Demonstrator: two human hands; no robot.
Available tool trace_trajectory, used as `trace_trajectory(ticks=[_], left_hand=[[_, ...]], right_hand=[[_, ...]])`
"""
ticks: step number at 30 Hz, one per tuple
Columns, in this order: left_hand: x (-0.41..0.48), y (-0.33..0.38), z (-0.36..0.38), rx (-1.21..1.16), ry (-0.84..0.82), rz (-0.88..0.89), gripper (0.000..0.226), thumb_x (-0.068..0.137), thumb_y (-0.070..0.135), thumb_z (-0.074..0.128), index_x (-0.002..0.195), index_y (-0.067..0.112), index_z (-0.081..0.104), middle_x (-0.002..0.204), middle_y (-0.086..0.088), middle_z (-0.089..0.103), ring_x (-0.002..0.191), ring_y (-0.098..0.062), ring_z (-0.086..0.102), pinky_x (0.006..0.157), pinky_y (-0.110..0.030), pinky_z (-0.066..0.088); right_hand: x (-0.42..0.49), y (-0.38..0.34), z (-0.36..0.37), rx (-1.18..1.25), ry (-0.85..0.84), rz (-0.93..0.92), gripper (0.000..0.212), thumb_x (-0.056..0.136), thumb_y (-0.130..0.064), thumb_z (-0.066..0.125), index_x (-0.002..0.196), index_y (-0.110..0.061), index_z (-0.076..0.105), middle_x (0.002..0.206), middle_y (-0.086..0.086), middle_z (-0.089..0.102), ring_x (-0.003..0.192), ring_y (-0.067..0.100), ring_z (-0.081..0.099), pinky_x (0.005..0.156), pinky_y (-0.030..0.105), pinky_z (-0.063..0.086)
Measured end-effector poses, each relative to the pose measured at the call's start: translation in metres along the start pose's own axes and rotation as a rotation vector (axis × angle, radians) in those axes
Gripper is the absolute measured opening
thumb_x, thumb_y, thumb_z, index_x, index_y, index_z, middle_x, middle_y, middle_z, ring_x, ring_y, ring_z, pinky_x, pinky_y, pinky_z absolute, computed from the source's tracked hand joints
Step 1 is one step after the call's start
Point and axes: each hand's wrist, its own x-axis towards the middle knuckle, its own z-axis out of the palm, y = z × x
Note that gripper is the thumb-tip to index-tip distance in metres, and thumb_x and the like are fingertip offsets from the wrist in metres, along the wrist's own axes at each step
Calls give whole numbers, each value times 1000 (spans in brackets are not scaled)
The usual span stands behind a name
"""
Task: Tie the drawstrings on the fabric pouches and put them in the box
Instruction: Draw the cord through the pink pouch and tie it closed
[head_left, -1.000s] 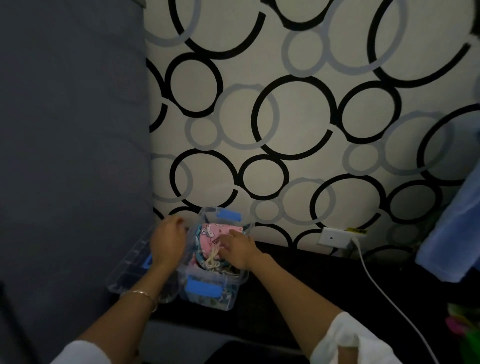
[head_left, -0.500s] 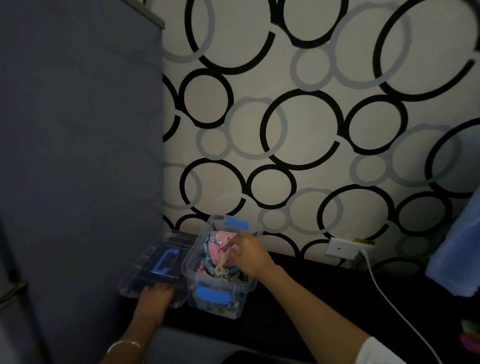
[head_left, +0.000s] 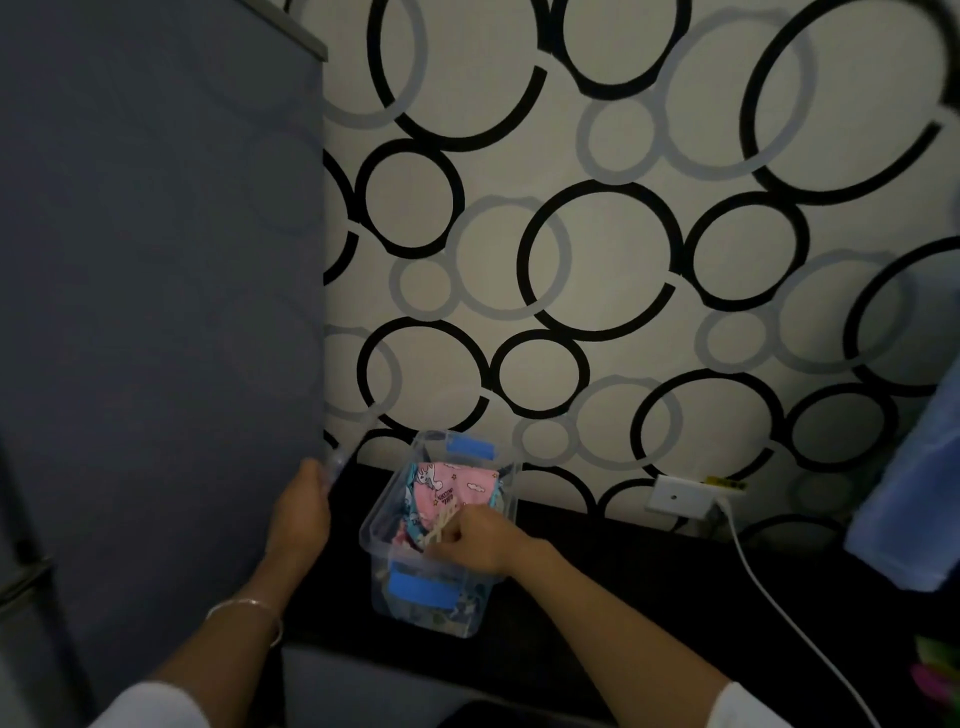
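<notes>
This looks like a dimly lit room in a home. Beyond both grips runs cream wallpaper (head_left: 597, 260) printed with black and grey rings. To the right of the right grip (head_left: 470, 538), a white wall socket (head_left: 675, 496) sits low on that wall, its white cable (head_left: 769, 587) trailing over the black tabletop (head_left: 649, 587). Farther right hangs a blue cloth (head_left: 914, 493). Just beside the left grip (head_left: 304, 512) stands a tall grey-blue cabinet side (head_left: 156, 260).

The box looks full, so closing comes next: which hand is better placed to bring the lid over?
Left. The left hand grips the clear lid, tilted up beside the box. The right hand lies inside on the pouches and must come out first.
</notes>
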Motion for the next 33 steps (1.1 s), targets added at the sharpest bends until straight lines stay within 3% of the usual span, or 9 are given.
trace_trajectory(ticks=[5,9,12,15,16,19,22,25,33], left_hand=[[20,48,-33,-360,234,-145,7,97,9,47,93,9,42,88,-12,56,77,-23,51,66,-35,36],[23,80,-45,-636,453,-149,12,94,10,52,95,13,41,91,-8,58,80,-20,54,68,-32,41],[21,102,-46,-1020,473,-259,21,92,9,56,106,14,41,92,-2,59,76,-17,61,69,-35,54],[13,112,-32,-1245,237,-428,66,87,1,56,143,24,30,120,-3,56,95,-21,65,82,-37,58],[8,112,-24,-1229,170,-435,71,85,0,57,146,26,29,124,-1,53,102,-25,64,88,-41,55],[-10,107,-8,-973,127,-444,35,85,5,54,119,10,54,112,-8,63,100,-31,63,85,-39,52],[-34,98,8,-828,136,-602,31,87,20,55,116,10,51,109,-12,61,95,-29,58,83,-38,48],[-54,91,23,-546,214,-608,39,84,21,60,121,11,52,118,-14,60,114,-37,49,94,-47,45],[-78,91,38,-504,140,-719,50,82,13,68,126,-3,52,137,-26,41,123,-43,42,101,-45,38]], right_hand=[[3,3,-2,222,120,38,41,92,-40,60,60,-19,47,59,2,44,56,13,42,56,28,38],[10,-6,-6,507,349,72,24,92,-39,62,93,-15,64,90,2,64,84,14,59,88,41,53],[17,-19,-19,852,437,161,73,89,-50,62,147,-15,33,136,9,51,122,25,53,104,42,45],[28,-25,-29,1105,581,237,102,79,-60,69,154,-17,14,147,11,43,131,31,47,108,46,41],[28,-24,-32,1141,653,242,94,82,-48,71,153,-14,19,145,10,45,129,31,48,109,45,40],[24,-11,-30,1097,719,277,49,88,-3,57,134,-8,41,122,8,57,112,29,56,100,39,46],[31,17,-12,992,595,351,62,83,-20,56,141,-13,36,124,9,58,114,34,56,103,47,45],[55,68,17,816,536,375,87,71,-41,50,152,-28,22,133,6,54,119,32,54,103,49,45],[8,47,14,882,483,273,33,86,-36,53,115,-23,62,109,5,69,105,25,65,95,47,54]])
